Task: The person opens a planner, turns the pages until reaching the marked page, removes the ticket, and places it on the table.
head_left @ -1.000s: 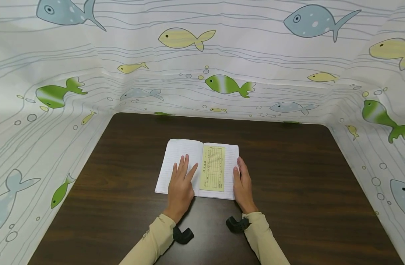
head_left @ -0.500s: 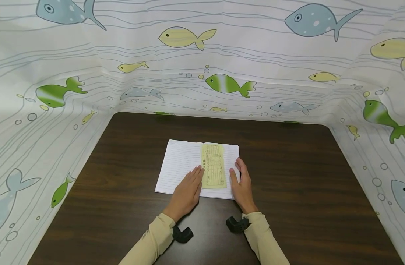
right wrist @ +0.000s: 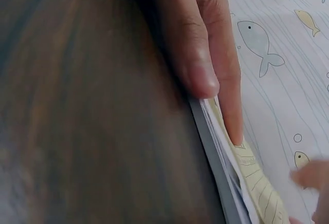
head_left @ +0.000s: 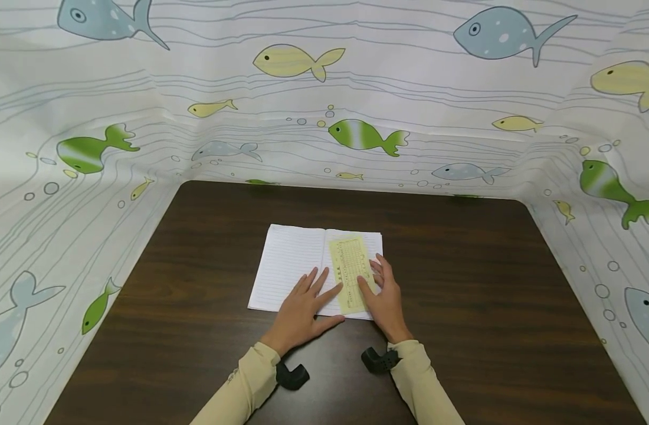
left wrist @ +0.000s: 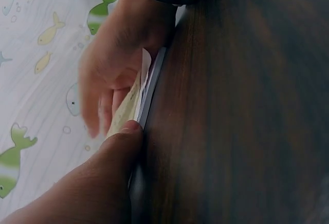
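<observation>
Yellow slip (head_left: 348, 271) on the notebook's (head_left: 294, 260) right page, between your hands: long axis away from you, far end leaning left. Left hand (head_left: 302, 307) spread, gripping nothing; right hand (head_left: 388, 298) loosely parted over the slip's right edge, no grip visible.

A pale yellow paper slip (head_left: 351, 265), printed with a grid and small characters, lies slightly askew on the right-hand page of an open notebook (head_left: 295, 254), its far end nearer the centre fold. The notebook, with white, ruled pages, rests on the table (head_left: 462, 277).
</observation>
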`<state>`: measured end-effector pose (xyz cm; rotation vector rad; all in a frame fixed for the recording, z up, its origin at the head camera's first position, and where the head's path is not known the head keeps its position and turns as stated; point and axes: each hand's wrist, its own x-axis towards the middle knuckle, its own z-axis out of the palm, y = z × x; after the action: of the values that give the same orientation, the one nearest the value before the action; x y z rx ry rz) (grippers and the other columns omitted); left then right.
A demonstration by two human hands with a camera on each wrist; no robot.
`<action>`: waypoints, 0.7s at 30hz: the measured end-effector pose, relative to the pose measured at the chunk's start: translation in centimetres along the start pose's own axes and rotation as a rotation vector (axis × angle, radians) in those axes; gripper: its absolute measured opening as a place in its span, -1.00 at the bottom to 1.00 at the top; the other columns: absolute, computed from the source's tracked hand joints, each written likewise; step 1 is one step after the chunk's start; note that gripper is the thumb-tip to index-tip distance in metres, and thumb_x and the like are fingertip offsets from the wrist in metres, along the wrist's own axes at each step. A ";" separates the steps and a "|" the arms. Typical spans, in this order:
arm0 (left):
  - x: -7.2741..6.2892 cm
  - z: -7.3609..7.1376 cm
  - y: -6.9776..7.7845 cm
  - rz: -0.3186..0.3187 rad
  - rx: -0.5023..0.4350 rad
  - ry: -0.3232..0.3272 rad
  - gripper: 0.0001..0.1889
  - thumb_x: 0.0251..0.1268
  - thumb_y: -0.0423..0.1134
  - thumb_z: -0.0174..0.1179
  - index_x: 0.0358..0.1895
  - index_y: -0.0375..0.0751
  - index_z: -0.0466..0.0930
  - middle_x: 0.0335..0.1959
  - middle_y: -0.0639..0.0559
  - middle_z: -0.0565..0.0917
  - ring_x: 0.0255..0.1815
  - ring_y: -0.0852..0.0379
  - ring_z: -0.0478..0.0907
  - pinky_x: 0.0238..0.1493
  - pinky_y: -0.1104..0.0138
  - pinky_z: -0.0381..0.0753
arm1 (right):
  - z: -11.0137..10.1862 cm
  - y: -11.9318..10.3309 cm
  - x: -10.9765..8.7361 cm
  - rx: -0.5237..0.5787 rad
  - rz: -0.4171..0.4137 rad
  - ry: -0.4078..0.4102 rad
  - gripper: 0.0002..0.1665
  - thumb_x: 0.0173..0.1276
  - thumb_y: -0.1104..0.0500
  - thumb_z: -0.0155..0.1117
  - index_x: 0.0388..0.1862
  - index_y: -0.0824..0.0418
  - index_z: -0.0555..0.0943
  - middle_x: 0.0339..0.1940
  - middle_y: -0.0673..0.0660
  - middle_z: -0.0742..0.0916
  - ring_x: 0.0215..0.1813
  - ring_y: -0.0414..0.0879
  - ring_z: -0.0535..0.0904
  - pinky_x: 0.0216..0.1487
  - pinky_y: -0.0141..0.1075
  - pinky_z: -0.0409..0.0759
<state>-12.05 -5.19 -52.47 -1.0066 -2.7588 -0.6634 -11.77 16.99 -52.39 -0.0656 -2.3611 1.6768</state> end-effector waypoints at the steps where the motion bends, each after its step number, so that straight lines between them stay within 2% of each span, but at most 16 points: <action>1: 0.0 0.0 0.0 0.003 -0.001 -0.007 -0.27 0.38 0.29 0.23 0.53 0.10 0.43 0.62 -0.18 0.22 0.65 -0.20 0.10 0.62 -0.04 0.09 | 0.0 0.0 0.0 0.024 0.012 0.027 -0.23 0.49 0.23 0.35 0.59 0.25 0.28 0.34 0.29 0.64 0.21 0.16 0.69 0.17 -0.17 0.67; 5: 0.0 0.1 0.1 0.006 0.013 -0.025 -0.21 0.38 0.29 0.24 0.58 0.05 0.35 0.64 -0.17 0.20 0.66 -0.17 0.07 0.63 -0.01 0.07 | -0.3 0.1 0.2 0.057 0.022 0.162 -0.32 0.44 0.31 0.38 0.50 0.28 0.41 0.04 0.30 0.78 0.01 0.12 0.78 -0.10 -0.56 0.63; 9: -0.2 0.3 0.1 0.008 0.016 -0.004 -0.13 0.35 0.30 0.26 0.60 -0.08 0.28 0.63 -0.21 0.21 0.65 -0.16 0.10 0.61 0.01 0.13 | -1.3 0.4 0.5 0.023 0.007 0.282 -0.38 0.45 0.27 0.39 0.44 0.30 0.48 -0.15 0.27 0.81 -0.13 -0.02 0.77 -0.13 -0.58 0.57; 12: -0.3 0.3 0.1 0.007 0.008 0.014 -0.13 0.34 0.30 0.27 0.58 -0.11 0.32 0.61 -0.22 0.24 0.64 -0.16 0.14 0.59 0.00 0.17 | -3.2 0.9 1.0 0.002 0.011 0.371 -0.41 0.47 0.25 0.37 0.43 0.29 0.50 -0.22 0.27 0.80 -0.22 -0.14 0.68 -0.12 -0.47 0.52; 14: -0.3 0.3 0.1 0.008 0.005 0.015 -0.14 0.35 0.31 0.26 0.58 -0.11 0.34 0.61 -0.21 0.24 0.64 -0.16 0.14 0.59 0.00 0.18 | -4.7 1.5 1.3 -0.017 0.026 0.417 -0.41 0.49 0.22 0.35 0.44 0.28 0.48 -0.24 0.29 0.79 -0.21 -0.13 0.62 -0.03 -0.34 0.48; 21: -0.2 0.1 0.1 0.001 -0.011 0.002 -0.16 0.37 0.27 0.26 0.58 -0.11 0.32 0.62 -0.21 0.22 0.65 -0.15 0.11 0.60 0.01 0.15 | -9.0 3.3 2.0 -0.159 0.082 0.484 -0.37 0.54 0.21 0.26 0.52 0.28 0.38 -0.15 0.40 0.74 0.01 0.23 0.59 0.26 0.12 0.40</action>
<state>-11.82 -5.14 -52.56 -1.0082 -2.7557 -0.6793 -12.00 26.73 -52.32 -0.5394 -2.1302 1.3135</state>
